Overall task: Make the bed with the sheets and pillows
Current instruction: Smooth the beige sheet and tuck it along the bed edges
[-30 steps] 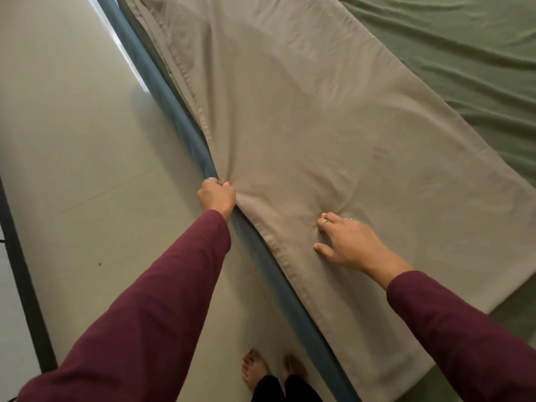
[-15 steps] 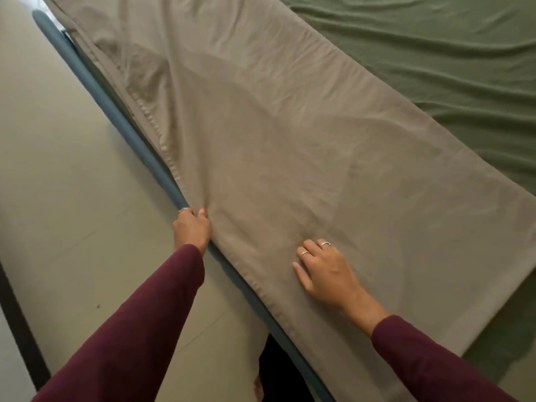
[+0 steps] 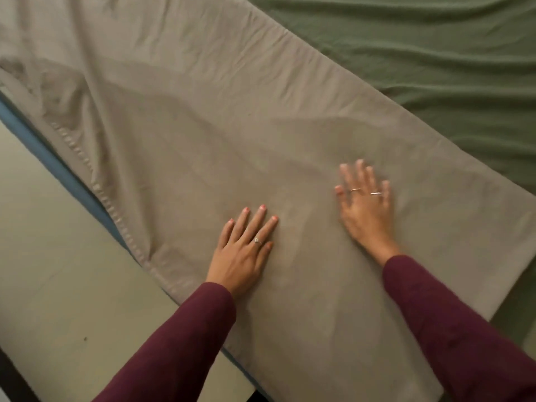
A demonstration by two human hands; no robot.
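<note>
A tan sheet (image 3: 217, 117), folded into a long band, lies diagonally across the bed over a wrinkled green sheet (image 3: 420, 53). My left hand (image 3: 242, 250) lies flat on the tan sheet with fingers straight, near its stitched left hem. My right hand (image 3: 365, 204) also presses flat on the tan sheet further right, fingers spread and slightly blurred. Both arms wear maroon sleeves. No pillows are in view.
A blue mattress edge (image 3: 49, 158) runs diagonally under the tan sheet's left hem. Beyond it lies pale floor (image 3: 58, 271). A dark frame strip (image 3: 11, 378) crosses the bottom left corner.
My left hand let go of the sheet's hem at the bed edge and moved onto the sheet, now flat. My right hand slid forward and right across the sheet.
</note>
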